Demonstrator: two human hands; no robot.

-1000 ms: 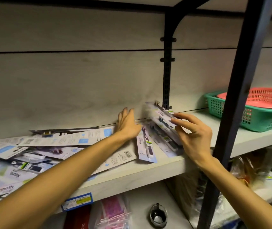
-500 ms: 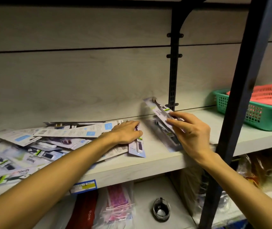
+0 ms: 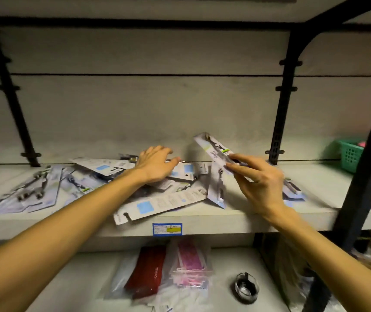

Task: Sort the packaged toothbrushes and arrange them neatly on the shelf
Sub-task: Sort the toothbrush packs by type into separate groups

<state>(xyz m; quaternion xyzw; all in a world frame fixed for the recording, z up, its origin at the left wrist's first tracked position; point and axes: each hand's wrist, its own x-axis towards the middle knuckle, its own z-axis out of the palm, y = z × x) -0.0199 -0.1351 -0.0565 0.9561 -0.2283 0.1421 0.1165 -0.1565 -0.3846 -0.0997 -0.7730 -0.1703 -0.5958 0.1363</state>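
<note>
The right hand point(image 3: 262, 185) pinches a small stack of packaged toothbrushes point(image 3: 216, 152), tilted up, just right of the loose pile point(image 3: 157, 194). The left hand point(image 3: 155, 164) lies on the top of that pile with fingers spread and relaxed, gripping nothing. The pile is scattered on the shelf point(image 3: 247, 219), and one long pack point(image 3: 157, 204) sticks out over the front edge above the price label point(image 3: 167, 229). If the left hand sweeps the pile, this pack can probably slide off. The held stack may also fan out, because only the fingertips hold it.
</note>
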